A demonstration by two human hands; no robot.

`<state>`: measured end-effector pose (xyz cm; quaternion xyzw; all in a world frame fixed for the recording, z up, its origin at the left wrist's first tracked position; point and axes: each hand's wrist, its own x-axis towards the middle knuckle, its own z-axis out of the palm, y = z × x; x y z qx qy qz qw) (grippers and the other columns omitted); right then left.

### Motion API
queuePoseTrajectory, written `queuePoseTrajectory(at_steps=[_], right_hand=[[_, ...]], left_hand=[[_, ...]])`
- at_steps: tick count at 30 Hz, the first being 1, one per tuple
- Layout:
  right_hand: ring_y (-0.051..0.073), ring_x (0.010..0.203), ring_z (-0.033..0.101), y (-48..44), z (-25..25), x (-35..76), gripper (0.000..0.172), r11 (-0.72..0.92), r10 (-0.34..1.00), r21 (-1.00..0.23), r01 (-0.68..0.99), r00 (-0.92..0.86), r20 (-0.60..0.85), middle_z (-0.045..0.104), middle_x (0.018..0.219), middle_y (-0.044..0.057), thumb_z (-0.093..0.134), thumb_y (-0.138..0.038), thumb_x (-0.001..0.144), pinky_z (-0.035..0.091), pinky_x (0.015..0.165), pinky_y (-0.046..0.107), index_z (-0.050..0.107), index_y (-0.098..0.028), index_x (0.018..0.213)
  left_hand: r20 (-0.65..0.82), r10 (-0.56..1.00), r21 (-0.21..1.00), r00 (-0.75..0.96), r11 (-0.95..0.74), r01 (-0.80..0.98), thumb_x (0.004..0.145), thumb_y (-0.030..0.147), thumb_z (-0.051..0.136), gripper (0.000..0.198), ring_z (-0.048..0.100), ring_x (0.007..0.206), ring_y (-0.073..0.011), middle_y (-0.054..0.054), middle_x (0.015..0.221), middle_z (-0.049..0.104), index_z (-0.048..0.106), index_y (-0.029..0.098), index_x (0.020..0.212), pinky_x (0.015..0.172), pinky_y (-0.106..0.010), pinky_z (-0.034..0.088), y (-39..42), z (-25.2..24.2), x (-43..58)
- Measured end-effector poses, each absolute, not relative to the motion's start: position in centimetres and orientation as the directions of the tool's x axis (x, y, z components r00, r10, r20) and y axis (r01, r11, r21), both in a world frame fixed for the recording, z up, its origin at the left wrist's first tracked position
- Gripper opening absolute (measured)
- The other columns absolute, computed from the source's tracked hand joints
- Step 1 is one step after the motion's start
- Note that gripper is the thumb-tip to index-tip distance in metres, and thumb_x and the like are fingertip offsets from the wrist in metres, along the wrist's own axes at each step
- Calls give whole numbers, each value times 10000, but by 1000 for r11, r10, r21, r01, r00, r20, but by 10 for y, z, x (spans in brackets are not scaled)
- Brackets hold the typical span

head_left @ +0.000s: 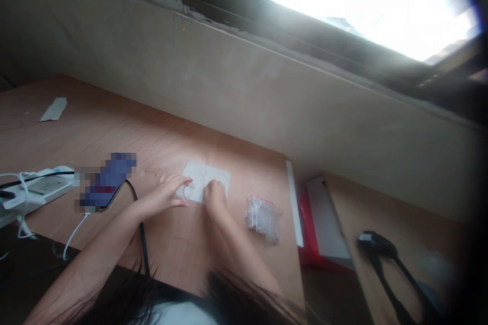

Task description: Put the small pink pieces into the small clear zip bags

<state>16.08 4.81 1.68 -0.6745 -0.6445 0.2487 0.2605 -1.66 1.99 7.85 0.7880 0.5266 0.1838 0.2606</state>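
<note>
A white sheet [202,170], perhaps paper or cloth, lies on the wooden table under both hands. My left hand [171,192] is at its left edge, with thumb and fingers apart in a curve. Between those fingertips runs a thin red arc [185,192] like a thread; whether the fingers touch it is unclear. My right hand [214,194] rests over the right half of the sheet, its fingers closed together. Whatever they pinch is hidden. To the right of that hand lie small clear plastic bags [263,217] with red-pink edges.
A phone [109,180] with a blurred-out screen and white cable lies left, beside a white power strip [41,188]. A black cable [143,244] passes beneath my left forearm. A paper scrap [54,109] lies far left. Right of the table stand a red bag [309,228] and another wooden surface [366,203].
</note>
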Motion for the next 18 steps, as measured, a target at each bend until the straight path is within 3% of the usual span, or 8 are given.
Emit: queuePoseTrajectory(at_steps=[3, 7, 12, 15, 18], right_hand=[[174, 678, 484, 54, 12, 163, 99, 13, 1000, -611, 791, -1, 20, 554, 728, 91, 426, -147, 691, 355, 615, 286, 523, -154, 671], [161, 696, 510, 50, 27, 160, 117, 57, 997, -747, 662, -6, 71, 588, 726, 64, 451, -206, 712, 372, 652, 274, 555, -157, 689], [124, 629, 510, 49, 49, 143, 157, 180, 965, -879, 441, -253, 70, 609, 723, 13, 466, -281, 726, 383, 613, 242, 590, -185, 742], [140, 675, 504, 53, 40, 141, 129, 125, 989, -827, 549, -136, 60, 590, 732, 33, 459, -236, 715, 382, 642, 258, 564, -165, 733], [181, 768, 482, 55, 22, 139, 89, 111, 993, -684, 721, -98, 58, 562, 767, 71, 481, -207, 687, 371, 687, 291, 545, -153, 717]], left_hand=[[-30, 944, 579, 329, -252, 775, 690, 377, 554, 459, 428, 1053, -262, -108, 1117, 522, 467, 168, 1090, 920, -446, 221, 22, 72, -17], [-31, 947, 563, 320, -248, 788, 677, 414, 554, 506, 431, 1049, -269, -114, 1125, 520, 451, 161, 1103, 925, -459, 194, 27, 56, -17], [1, 948, 570, 317, -261, 779, 673, 395, 557, 479, 419, 1077, -262, -110, 1152, 505, 456, 184, 1090, 927, -421, 196, 34, 38, -18], [7, 958, 562, 285, -240, 792, 655, 416, 570, 514, 442, 1050, -256, -103, 1124, 526, 451, 180, 1096, 917, -402, 219, 36, 39, -23], [-11, 961, 550, 277, -226, 804, 654, 447, 562, 537, 452, 1033, -256, -107, 1116, 530, 448, 163, 1096, 899, -394, 245, 35, 45, -27]])
